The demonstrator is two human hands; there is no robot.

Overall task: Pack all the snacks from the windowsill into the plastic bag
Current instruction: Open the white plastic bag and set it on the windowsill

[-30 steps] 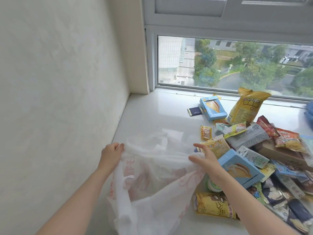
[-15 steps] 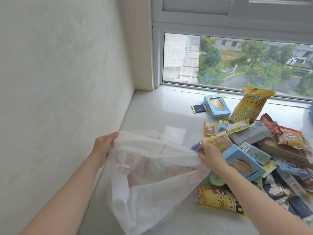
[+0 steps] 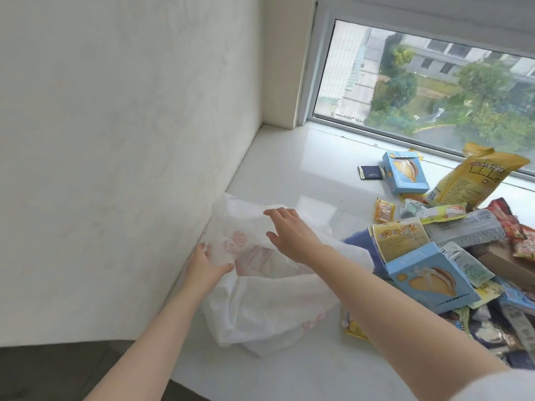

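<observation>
Hands (image 3: 246,250) spread on plastic bag (image 3: 269,308) (snacks (image 3: 451,256) beside).

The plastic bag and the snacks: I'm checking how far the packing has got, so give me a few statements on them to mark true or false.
1. The plastic bag lies on the windowsill beside the wall. True.
2. The right hand holds a blue box. False: it reaches over the bag with fingers spread, holding nothing.
3. The left hand touches the bag's edge. True.
4. The tall yellow pouch is inside the bag. False: it stands by the window.
5. The snack pile lies left of the bag. False: it lies to its right.
</observation>
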